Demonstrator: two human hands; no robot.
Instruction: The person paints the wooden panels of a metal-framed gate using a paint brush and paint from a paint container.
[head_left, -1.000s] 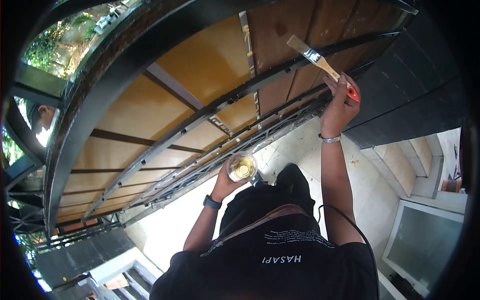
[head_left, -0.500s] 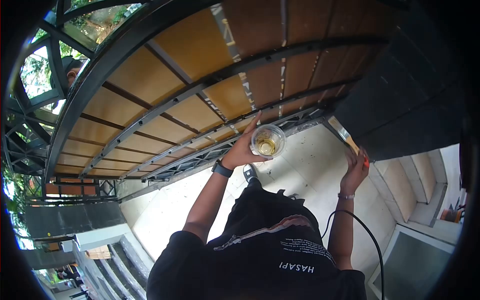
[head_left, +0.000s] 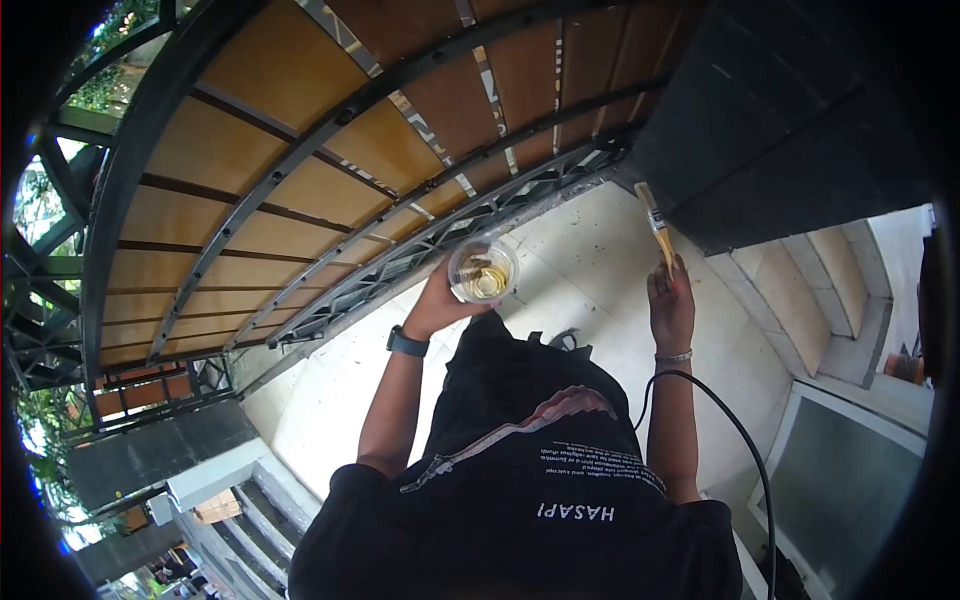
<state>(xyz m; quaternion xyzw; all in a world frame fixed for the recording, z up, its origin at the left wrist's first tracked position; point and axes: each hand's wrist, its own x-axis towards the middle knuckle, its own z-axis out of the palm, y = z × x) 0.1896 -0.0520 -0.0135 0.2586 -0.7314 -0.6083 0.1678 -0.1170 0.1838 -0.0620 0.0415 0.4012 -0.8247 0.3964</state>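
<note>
My left hand (head_left: 437,308) is closed around the side of a clear plastic cup (head_left: 483,272) with a little pale yellow liquid at its bottom. The cup is in front of my body, close to the lower part of a gate of wooden slats (head_left: 305,208) on a black metal frame. Off to the right, the fingers of my right hand (head_left: 671,305) grip the wooden handle of a paintbrush (head_left: 660,235). Its bristles point away from me, seen nearly edge-on beside a dark panel (head_left: 760,130).
Pale floor tiles (head_left: 580,235) lie below me. Steps (head_left: 815,280) rise at the right, near a framed grey panel (head_left: 850,480). More steps (head_left: 245,530) stand at the lower left. A black cable (head_left: 745,440) loops past my right arm.
The view has shifted, and the gate and both hands now appear further left. The paintbrush has turned from its broad side to nearly edge-on. A different foot shows below me.
</note>
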